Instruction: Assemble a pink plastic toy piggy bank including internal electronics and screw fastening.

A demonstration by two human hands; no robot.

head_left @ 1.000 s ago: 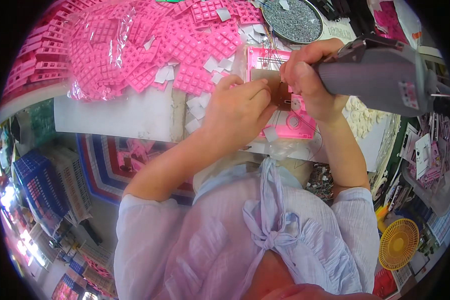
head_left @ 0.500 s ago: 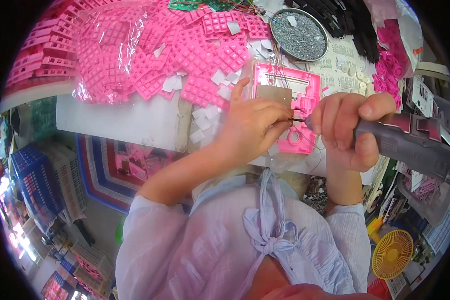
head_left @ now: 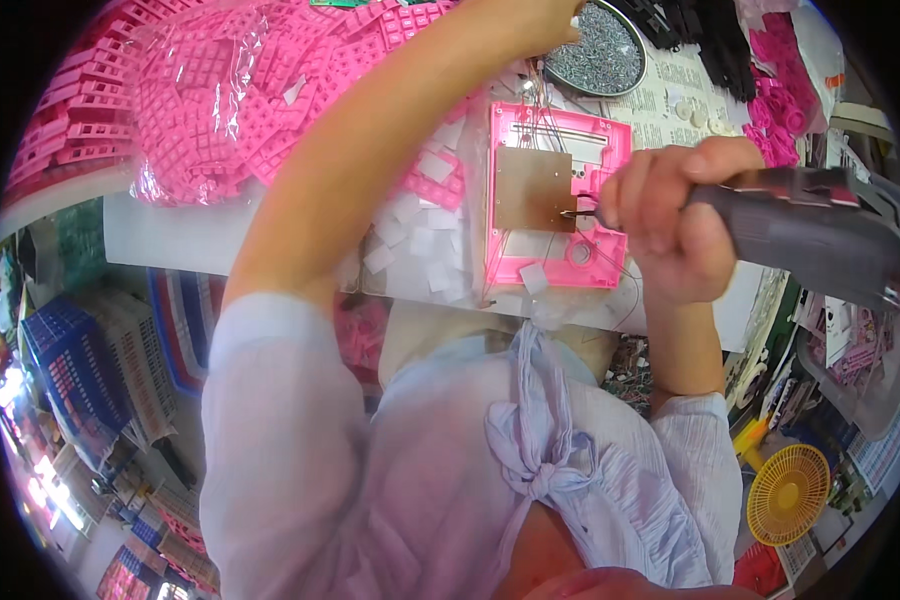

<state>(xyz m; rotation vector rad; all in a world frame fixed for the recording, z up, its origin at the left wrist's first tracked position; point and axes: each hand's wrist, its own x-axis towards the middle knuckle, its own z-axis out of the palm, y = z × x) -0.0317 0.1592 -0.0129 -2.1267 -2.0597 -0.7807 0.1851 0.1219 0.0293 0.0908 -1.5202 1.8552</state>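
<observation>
My right hand [head_left: 675,215] is wrapped around a dark grey electric screwdriver [head_left: 810,232]. Its bit points left and meets the right edge of a brown circuit board [head_left: 532,188], or hovers just over it; I cannot tell which. That board lies in a pink plastic housing [head_left: 608,262] with thin wires running out of its top. Far up at the frame's edge, my left hand [head_left: 542,22] reaches to the left rim of a round dish of small metal screws [head_left: 598,55]. Its fingers are mostly cut off or hidden, so whether they pinch anything does not show.
Pink keypad pieces [head_left: 190,120] are heaped at the left, partly under clear plastic. Small white squares [head_left: 440,240] lie scattered beside the housing. Black parts [head_left: 705,50] and magenta pieces [head_left: 778,90] sit far right. A yellow round basket [head_left: 788,495] stands lower right.
My left hand has left the screwdriver's tip at the board and moved up and away to the screw dish. The right hand with the screwdriver has shifted only slightly.
</observation>
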